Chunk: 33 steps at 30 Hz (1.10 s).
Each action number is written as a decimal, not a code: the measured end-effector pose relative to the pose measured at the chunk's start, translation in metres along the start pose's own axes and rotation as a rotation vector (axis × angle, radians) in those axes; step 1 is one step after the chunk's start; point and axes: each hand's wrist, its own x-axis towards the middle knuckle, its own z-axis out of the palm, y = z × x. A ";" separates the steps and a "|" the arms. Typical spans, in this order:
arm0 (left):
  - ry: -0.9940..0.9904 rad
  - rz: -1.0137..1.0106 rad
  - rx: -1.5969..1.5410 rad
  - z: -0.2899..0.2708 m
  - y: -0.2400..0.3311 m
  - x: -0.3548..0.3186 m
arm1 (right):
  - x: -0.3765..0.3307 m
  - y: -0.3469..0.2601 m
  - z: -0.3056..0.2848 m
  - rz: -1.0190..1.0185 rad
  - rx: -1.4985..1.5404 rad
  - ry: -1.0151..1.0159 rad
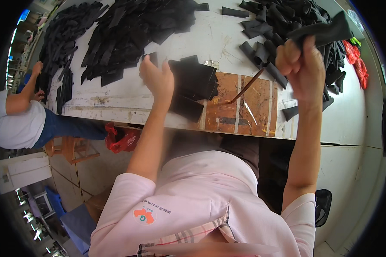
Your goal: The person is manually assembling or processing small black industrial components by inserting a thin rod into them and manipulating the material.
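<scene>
My right hand (302,64) is raised at the right and closed around a black fabric piece (324,32), its free end sticking out past the fingers. Below and left of that hand, a thin brown stick (246,88) slants up from a worn brown board (257,109). How the stick is held in place cannot be seen. My left hand (158,81) is above the table, fingers apart, with a small dark piece (153,58) behind its fingertips. Beside it lies a stack of flat black fabric pieces (193,81), partly over the board.
Large heaps of black fabric pieces (133,34) cover the table's far left. Curled black pieces (266,30) pile up at the right, near red plastic bags (356,60). At far left, another person (19,115) works beside a wooden stool (73,150). A red bag (120,138) hangs below the table edge.
</scene>
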 end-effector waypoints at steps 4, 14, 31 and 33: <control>-0.193 -0.267 0.451 0.004 -0.052 0.020 | -0.006 0.004 0.003 -0.002 -0.755 0.759; -0.863 -1.271 -1.571 -0.080 0.037 -0.009 | -0.084 0.100 0.096 0.167 -0.655 0.304; -1.179 -0.668 -1.249 -0.125 0.062 -0.057 | -0.108 0.060 0.075 0.108 -0.792 0.015; -1.247 -0.558 -1.223 -0.133 0.059 -0.048 | -0.111 0.060 0.072 0.154 -0.708 0.027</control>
